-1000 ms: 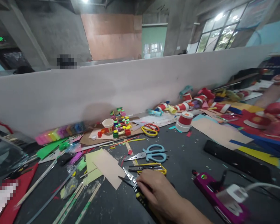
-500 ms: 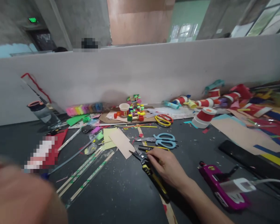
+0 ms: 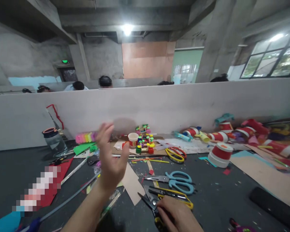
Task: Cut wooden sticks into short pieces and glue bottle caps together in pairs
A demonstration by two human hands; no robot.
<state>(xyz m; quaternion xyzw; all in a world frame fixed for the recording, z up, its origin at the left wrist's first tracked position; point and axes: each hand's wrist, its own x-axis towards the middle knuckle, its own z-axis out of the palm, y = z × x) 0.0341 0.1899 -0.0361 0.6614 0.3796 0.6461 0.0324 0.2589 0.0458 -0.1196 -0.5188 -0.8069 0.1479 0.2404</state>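
My left hand [image 3: 112, 159] is raised above the table, slightly blurred. Its thumb stands apart from the fingers and it holds nothing. My right hand [image 3: 177, 214] is low at the front, its fingers curled over one handle of a black-and-yellow pair of scissors [image 3: 152, 203]. The scissors' blades are spread and point away to the left. Part of the handles is hidden under the hand. Just beyond lies a yellow-and-black utility knife [image 3: 174, 194], and behind it a pair of blue-handled scissors [image 3: 178, 181]. A beige card strip [image 3: 131, 185] lies left of the scissors.
Near the low partition [image 3: 154, 109] stand a paper cup [image 3: 133, 140], small colourful clay models [image 3: 145, 141] and red-and-yellow scissors [image 3: 176, 154]. A jar of water [image 3: 54, 141] is at the left. A red-and-white cup [image 3: 220, 154] and a black case [image 3: 273, 206] sit to the right.
My left hand has risen from the lower left to the middle, fingers up. The view has tilted upward, so the table sits lower. My right hand stays by the black-and-yellow scissors.
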